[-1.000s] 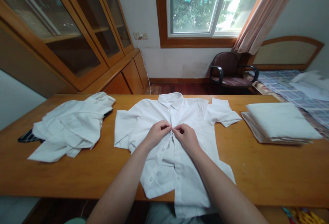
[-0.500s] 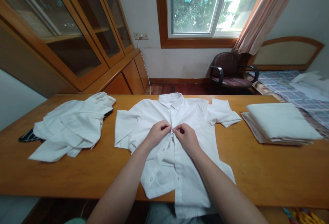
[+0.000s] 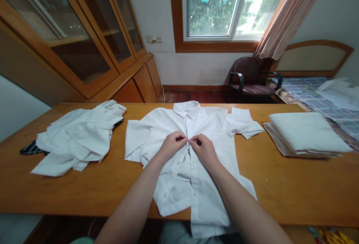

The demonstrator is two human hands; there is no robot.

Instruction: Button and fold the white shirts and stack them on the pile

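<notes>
The left hand [image 3: 173,145] is closed in a fine pinch on the front edge of a white, short-sleeved, collared cloth shirt [image 3: 186,169], which lies spread face up, collar away from the person, at the middle of a long, orange-brown wooden table [image 3: 112,191]. The right hand [image 3: 205,148] pinches the facing edge, its fingertips nearly meeting the left's. Whether a button sits between them cannot be told; the fingers cover the spot.

To work this edge well, the left grip should hold its layer steady and flat while the right thumb feeds the other layer over it, without lifting or dragging the collar out of line. Below, the two panels gape, and small round buttons [image 3: 178,163] show on the left one, so the lower edges could pull out of level.

Far left, a rumpled heap of white cloth [image 3: 81,135] lies over dark striped fabric [image 3: 30,147], apart from the shirt. In the middle, the forearms cross the lower shirt, and the right panel's hem overhangs the near table edge, where it could snag. On the right, a thick folded stack of off-white fabric [image 3: 308,132] sits just beside the shirt's sleeve, limiting room there.
</notes>
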